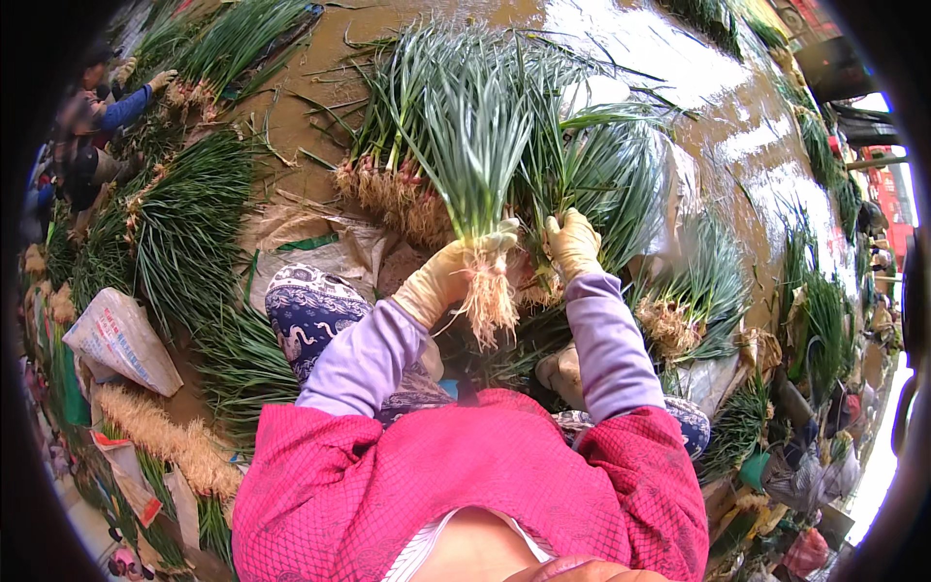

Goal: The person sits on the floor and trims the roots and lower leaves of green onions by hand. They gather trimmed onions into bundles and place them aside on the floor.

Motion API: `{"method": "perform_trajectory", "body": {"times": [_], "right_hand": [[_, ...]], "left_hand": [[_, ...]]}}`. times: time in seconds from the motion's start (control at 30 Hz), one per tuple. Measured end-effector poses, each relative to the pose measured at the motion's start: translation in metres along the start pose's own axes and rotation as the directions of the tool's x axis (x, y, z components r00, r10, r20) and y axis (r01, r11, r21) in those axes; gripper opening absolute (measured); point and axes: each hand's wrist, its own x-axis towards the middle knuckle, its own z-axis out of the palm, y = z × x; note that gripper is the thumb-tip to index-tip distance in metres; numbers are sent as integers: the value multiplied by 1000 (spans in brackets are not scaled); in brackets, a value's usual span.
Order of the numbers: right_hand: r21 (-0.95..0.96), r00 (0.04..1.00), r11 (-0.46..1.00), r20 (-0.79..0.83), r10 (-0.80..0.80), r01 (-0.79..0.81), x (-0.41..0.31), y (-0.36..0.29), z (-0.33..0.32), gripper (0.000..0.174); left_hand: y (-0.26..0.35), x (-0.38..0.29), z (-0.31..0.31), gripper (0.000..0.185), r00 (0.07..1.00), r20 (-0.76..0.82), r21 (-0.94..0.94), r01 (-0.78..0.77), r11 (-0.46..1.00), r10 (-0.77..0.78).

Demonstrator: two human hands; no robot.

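My left hand, in a pale yellow glove, is closed around a bunch of green leafy stalks with stringy roots, leaves pointing away from me. Just to its right, my right hand, also gloved, has its fingertips against the stalks of a leafy pile; whether it grips any of them I cannot tell. Beyond my left hand lies a row of bunches with reddish bases and tan roots. Another rooted bunch rests to the right of my right sleeve.
Large heaps of green leaves lie at the left, near a white printed sack and a row of roots. The floor is wet and muddy. Another person's blue sleeve and gloved hand show at upper left.
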Motion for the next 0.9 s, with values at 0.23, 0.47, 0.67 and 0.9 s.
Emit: {"method": "perform_trajectory", "body": {"times": [0.23,0.47,0.67,0.9], "right_hand": [[323,781,807,-572,-250,495,-83,18,-27,13],[88,880,878,-116,-461,471,-141,33,2,32],[834,966,546,68,-249,82,-102,40,-16,41],[681,824,-472,397,-404,-560,-63,-31,21,28]], "left_hand": [[-28,9,-8,26,983,-179,251,1,968,46],[-40,54,-16,26,685,-709,452,254,855,171],[-28,8,12,29,993,-1,651,-92,754,122],[-27,4,3,26,982,-93,524,-93,847,165]]}}
